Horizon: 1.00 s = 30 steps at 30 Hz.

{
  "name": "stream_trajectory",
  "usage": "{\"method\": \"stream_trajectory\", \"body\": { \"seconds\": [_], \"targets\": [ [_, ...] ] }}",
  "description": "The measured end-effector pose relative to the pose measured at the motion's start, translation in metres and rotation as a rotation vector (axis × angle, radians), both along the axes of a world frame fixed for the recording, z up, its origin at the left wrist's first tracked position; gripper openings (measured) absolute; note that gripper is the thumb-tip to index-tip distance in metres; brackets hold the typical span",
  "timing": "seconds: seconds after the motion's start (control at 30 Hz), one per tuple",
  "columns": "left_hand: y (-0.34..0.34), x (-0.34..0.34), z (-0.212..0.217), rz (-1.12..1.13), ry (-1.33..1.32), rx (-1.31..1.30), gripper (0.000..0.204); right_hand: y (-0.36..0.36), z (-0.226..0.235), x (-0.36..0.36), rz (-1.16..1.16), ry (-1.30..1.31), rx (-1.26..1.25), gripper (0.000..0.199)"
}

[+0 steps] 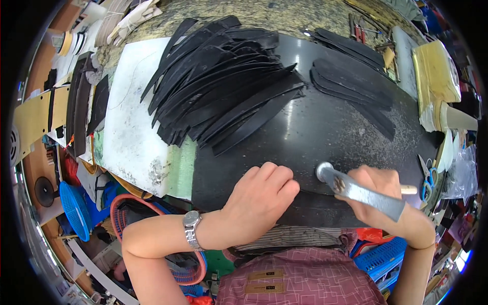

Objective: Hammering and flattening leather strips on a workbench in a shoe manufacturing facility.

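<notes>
silvery hammer [367,197] is gripped in the right hand [377,182]; left hand [262,195] is curled, its hold unclear.

A workshop, by its look: cut black strips [218,84] heaped toward the scuffed dark worktop's [330,134] far edge, a hammer [370,196] held over its near edge, scissors [431,178] by its right edge, red-handled tools [358,33] beyond its far edge.

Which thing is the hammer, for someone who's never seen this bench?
Find the black work surface at centre, then the right hand near its front edge. The hammer in that hand has a shiny silver head with a round face, unlike the flat black strips beyond.
</notes>
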<state>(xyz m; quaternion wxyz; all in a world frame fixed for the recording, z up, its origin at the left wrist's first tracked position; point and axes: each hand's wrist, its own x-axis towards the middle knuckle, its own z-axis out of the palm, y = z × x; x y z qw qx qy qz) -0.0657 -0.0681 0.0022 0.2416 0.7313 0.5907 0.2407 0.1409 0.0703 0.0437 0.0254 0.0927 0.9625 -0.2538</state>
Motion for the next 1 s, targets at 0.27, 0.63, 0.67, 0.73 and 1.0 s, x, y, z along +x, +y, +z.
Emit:
{"method": "stream_trajectory", "body": {
  "seconds": [0.27,0.63,0.67,0.73,1.0],
  "targets": [
    [0.026,0.009,0.023,-0.109,0.108,-0.078,0.030,-0.042,0.003,0.063,-0.031,-0.023,-0.060,0.026],
    [0.059,0.039,0.014,-0.257,-0.089,0.055,0.043,-0.048,0.003,0.072,-0.033,0.007,-0.146,0.023],
    [0.068,0.046,0.007,-0.337,-0.142,0.040,0.048,-0.047,0.007,0.075,-0.027,0.007,-0.150,0.023],
    [0.078,0.051,0.002,-0.465,-0.055,0.068,0.053,-0.046,0.006,0.079,0.011,0.008,-0.182,0.022],
    [0.072,0.047,0.000,-0.308,-0.006,0.098,0.052,-0.024,0.007,0.077,-0.092,0.002,-0.167,0.024]
  ]
}}
